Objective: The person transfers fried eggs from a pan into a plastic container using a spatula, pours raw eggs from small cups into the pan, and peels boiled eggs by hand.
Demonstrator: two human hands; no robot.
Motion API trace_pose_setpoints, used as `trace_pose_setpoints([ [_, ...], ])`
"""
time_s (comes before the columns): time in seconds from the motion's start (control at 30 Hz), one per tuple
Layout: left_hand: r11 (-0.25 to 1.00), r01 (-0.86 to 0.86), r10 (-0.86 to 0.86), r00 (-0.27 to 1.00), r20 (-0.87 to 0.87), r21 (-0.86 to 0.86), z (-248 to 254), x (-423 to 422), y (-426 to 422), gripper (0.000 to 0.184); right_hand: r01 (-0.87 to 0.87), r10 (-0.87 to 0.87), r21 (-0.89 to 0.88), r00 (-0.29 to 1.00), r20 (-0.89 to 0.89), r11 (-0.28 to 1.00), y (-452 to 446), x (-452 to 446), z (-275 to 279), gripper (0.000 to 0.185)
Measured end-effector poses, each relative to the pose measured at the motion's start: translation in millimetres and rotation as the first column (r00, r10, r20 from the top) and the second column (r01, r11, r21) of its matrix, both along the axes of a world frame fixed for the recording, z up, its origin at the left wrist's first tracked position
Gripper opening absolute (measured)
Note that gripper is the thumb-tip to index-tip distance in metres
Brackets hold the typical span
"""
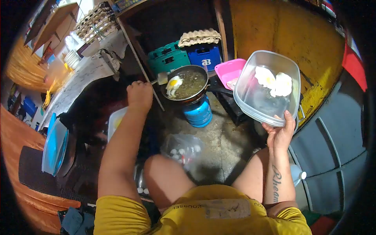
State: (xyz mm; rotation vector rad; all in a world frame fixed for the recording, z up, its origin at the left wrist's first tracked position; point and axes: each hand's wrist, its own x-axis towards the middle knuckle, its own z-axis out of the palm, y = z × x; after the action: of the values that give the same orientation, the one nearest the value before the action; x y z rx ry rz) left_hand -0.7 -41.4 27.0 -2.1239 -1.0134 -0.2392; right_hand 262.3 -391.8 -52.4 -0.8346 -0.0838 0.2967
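My left hand (140,94) is closed round the handle of a spatula (162,78). Its flat blade is at the left rim of a frying pan (199,68), beside a fried egg (174,85) with a yellow yolk. Oil (192,84) with small bits in it covers the pan's bottom. On the right, my right hand (281,131) grips the near edge of a clear plastic container (256,102), tilted toward me. Inside it lie cooked fried eggs (282,84), mostly white. The fingers under the container are partly hidden.
The pan sits on a burner over a blue gas canister (197,112). A pink basin (230,72) stands to its right. Below is a plastic bag (181,148) with eggshells. Behind are a green crate (168,57), a blue crate (203,57) and egg trays (199,37).
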Motion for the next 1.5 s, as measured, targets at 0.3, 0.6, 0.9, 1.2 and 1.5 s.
trace_pose_setpoints([
  [0.3, 0.998, -0.055, 0.056, 0.998, 0.033, -0.023, -9, 4, 4, 0.019, -0.008, 0.008, 0.034, 1.0, -0.004, 0.999, 0, 7, -4, 0.055],
  [0.6, 0.995, -0.094, 0.097, 0.994, 0.046, -0.045, -7, -3, 2, 0.018, -0.061, 0.061, 0.018, 0.998, -0.027, 0.998, 6, 7, -7, 0.058],
  [0.9, 0.996, -0.094, 0.094, 0.995, 0.017, 0.009, 27, -13, -16, 0.016, -0.087, 0.088, 0.025, 0.996, -0.028, 0.996, 12, 4, -9, 0.056],
  [1.2, 0.996, -0.062, 0.053, 0.989, -0.138, -0.066, 75, 18, -44, 0.014, -0.113, 0.113, -0.023, 0.993, -0.019, 0.993, 13, 1, -10, 0.061],
  [1.5, 0.932, -0.183, 0.073, 0.94, -0.333, -0.313, 139, 72, -59, 0.02, -0.146, 0.147, 0.029, 0.989, -0.026, 0.989, 8, 1, -7, 0.057],
])
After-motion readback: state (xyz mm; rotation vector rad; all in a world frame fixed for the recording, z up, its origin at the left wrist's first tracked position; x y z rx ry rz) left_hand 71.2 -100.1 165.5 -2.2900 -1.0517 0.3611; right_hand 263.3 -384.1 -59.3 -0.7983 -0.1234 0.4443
